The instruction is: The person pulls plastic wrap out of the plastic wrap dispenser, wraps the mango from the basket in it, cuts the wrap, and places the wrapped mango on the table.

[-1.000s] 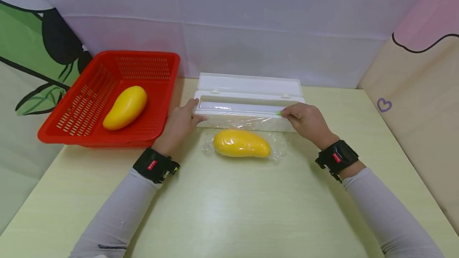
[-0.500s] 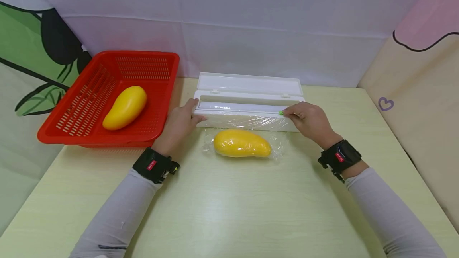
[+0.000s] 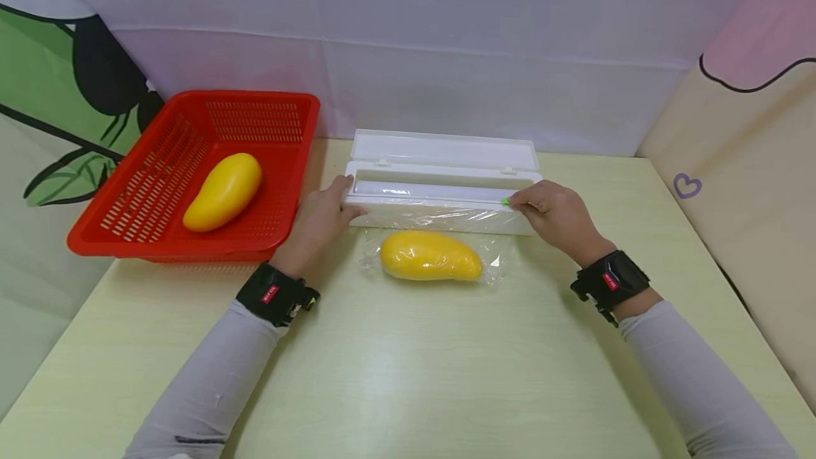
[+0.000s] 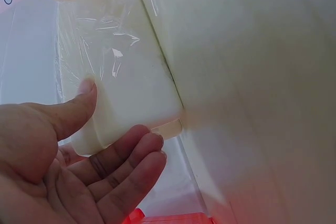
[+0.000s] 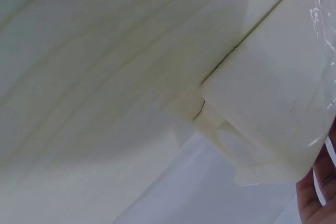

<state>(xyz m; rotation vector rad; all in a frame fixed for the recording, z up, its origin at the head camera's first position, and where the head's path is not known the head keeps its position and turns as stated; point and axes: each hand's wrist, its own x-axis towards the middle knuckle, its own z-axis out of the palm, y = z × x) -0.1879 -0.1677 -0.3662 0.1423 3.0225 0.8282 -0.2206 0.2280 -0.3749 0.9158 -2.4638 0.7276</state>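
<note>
A white cling film dispenser (image 3: 440, 170) lies at the back of the table with its lid tipped back, a roll of film (image 3: 427, 190) inside. My left hand (image 3: 317, 217) grips its left end, thumb on the front face (image 4: 121, 82) and fingers round the end. Between thumb and fingertips my right hand (image 3: 553, 212) pinches a small green slide cutter (image 3: 506, 202) near the right end of the dispenser's front edge. Clear film (image 3: 446, 216) hangs over the front face. Just before it rests a yellow mango (image 3: 431, 255) wrapped in film.
To the left stands a red plastic basket (image 3: 290, 183) with slotted sides, holding another yellow mango (image 3: 223, 192). A cloth backdrop (image 3: 446, 34) rises right behind the dispenser. The pale wooden table (image 3: 408, 360) stretches out in front of the wrapped mango.
My right hand has slid a little to the right along the dispenser's front edge, carrying the green slide cutter. The left hand and the wrapped mango have hardly moved.
</note>
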